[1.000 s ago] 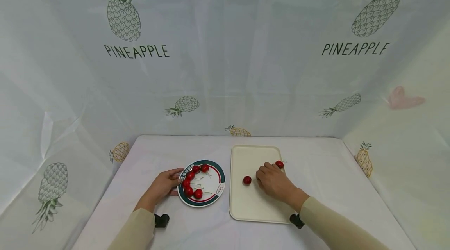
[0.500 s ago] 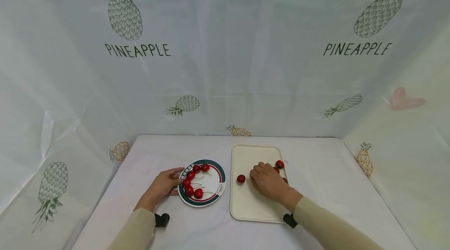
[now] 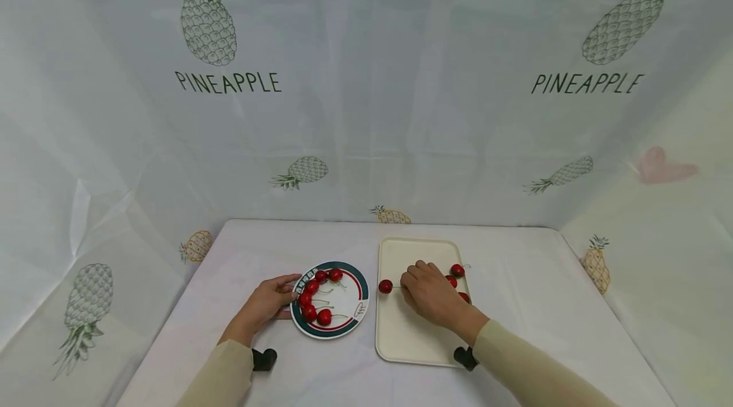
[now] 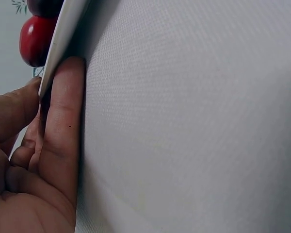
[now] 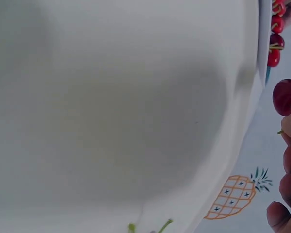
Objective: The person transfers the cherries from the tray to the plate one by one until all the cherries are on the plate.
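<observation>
My left hand [image 3: 265, 305] grips the left rim of a round white plate [image 3: 346, 299] with a dark green border. In the left wrist view, the thumb [image 4: 19, 104] lies over the rim [image 4: 63, 43] and a finger is tucked beneath it, against the cloth. Several red cherries [image 3: 305, 299] with stems sit in a curve along the plate's left side. Over the cream tray [image 3: 403, 337], my right hand [image 3: 432, 296] pinches one dark red cherry [image 5: 286, 97] by its stem. That cherry hangs near the tray's left edge in the head view.
More cherries [image 3: 457, 271] lie along the tray's right edge, partly hidden by the right hand. The tray stands just right of the plate on a white-covered table [image 3: 550, 305]. A pineapple-print curtain [image 3: 366, 89] closes off the back and sides.
My right hand has moved left across the tray with the cherry, uncovering cherries at the tray's right edge. The left hand and plate have stayed in place.
</observation>
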Demonstrator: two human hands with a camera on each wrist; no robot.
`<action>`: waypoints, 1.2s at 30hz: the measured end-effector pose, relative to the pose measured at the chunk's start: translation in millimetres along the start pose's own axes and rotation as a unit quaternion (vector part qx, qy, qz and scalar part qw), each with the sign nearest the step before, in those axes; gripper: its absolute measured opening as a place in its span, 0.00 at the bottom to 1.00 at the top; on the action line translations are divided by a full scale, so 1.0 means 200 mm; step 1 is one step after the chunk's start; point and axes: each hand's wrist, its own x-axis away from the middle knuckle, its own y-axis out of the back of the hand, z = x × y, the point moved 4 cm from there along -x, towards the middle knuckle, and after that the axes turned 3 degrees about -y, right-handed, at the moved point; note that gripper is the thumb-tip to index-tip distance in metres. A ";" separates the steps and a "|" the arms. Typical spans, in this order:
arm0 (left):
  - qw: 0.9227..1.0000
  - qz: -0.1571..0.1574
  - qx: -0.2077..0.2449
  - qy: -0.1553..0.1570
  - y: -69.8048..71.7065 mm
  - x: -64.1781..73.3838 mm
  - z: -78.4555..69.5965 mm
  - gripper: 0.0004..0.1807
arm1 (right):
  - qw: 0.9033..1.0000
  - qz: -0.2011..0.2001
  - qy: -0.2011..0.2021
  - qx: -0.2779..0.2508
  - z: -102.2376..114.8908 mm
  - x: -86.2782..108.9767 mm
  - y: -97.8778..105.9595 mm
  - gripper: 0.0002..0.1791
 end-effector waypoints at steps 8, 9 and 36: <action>1.000 0.002 0.001 0.000 -0.01 -0.01 0.02 0.26 | 1.000 0.009 -0.017 -0.012 0.10 -0.11 0.02 0.04; 1.000 0.002 0.001 0.000 -0.01 -0.01 0.02 0.26 | 1.000 0.012 -0.016 -0.011 0.11 -0.12 0.02 0.04; 1.000 0.004 0.002 0.013 0.00 -0.04 -0.02 0.27 | 0.992 0.098 -0.042 0.065 0.53 -0.41 -0.21 0.16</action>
